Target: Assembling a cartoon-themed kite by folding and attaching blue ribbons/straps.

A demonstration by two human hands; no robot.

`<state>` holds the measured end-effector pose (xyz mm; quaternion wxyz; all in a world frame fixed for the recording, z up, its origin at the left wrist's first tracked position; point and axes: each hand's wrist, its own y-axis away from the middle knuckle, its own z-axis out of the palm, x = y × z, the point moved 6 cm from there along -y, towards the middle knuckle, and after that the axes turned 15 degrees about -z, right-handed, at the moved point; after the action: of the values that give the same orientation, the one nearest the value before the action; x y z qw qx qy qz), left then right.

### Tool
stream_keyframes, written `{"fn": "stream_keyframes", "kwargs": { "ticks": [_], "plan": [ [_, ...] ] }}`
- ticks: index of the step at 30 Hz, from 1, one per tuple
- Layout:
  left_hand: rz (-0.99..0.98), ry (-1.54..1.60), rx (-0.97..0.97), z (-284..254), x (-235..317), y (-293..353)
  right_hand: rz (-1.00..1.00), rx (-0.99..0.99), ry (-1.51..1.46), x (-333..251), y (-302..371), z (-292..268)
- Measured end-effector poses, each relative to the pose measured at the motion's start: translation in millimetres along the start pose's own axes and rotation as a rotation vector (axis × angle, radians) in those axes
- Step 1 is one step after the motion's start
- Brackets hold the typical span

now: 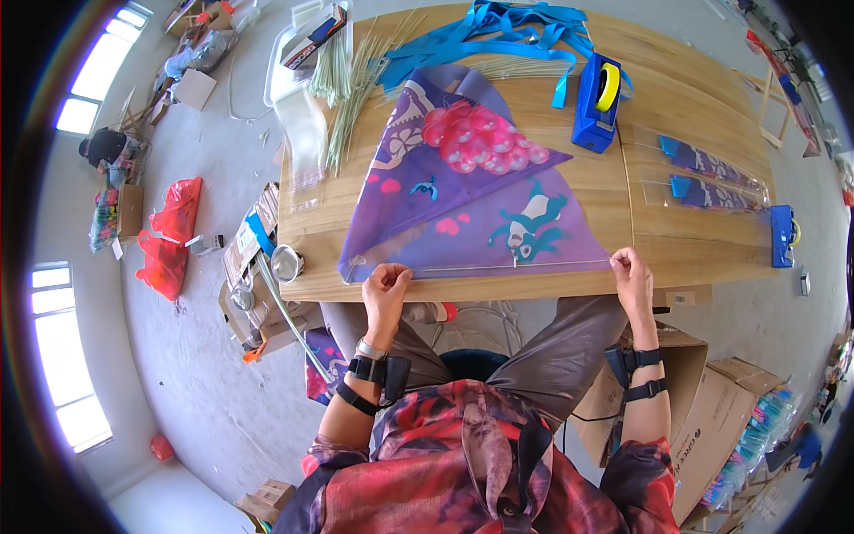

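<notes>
A purple triangular kite [427, 209], printed with pink bubbles, hearts and blue cartoon figures, lies partly folded over on the wooden table in front of me. Along its near edge runs a thin white rod [480, 268], with a small pale fitting [515, 258] near its middle. My left hand [386, 292] is closed, fingertips pinched at the near edge, close to the left corner. At the right corner my right hand [631, 278] pinches the kite's tip by the rod's end; its fingertips partly hide the grip.
Blue ribbons [498, 40] and bundled thin sticks [334, 76] lie at the back. A blue tape dispenser [598, 102] stands right of the kite, with bagged kites [716, 178] beyond. A small round container [286, 263] sits by the left table edge. Cardboard boxes [703, 418] stand below right.
</notes>
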<state>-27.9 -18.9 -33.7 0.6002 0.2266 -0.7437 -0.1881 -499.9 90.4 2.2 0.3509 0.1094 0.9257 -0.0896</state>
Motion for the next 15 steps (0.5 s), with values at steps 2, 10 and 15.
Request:
{"fn": "stream_keyframes", "kwargs": {
  "ticks": [2, 10, 15],
  "plan": [
    [0.033, -0.036, 0.022, 1.9, -0.8, 0.3, 0.000, 0.010, 0.034, 5.1, 2.0, 2.2],
    [0.034, -0.040, 0.031, 8.9, -0.7, 0.6, 0.059, 0.110, 0.037, 17.9, 8.6, -0.3],
    [0.035, -0.063, 0.061, 2.0, -5.3, -2.4, 0.001, 0.085, 0.054, 12.8, 4.8, 5.9]
  ]
}}
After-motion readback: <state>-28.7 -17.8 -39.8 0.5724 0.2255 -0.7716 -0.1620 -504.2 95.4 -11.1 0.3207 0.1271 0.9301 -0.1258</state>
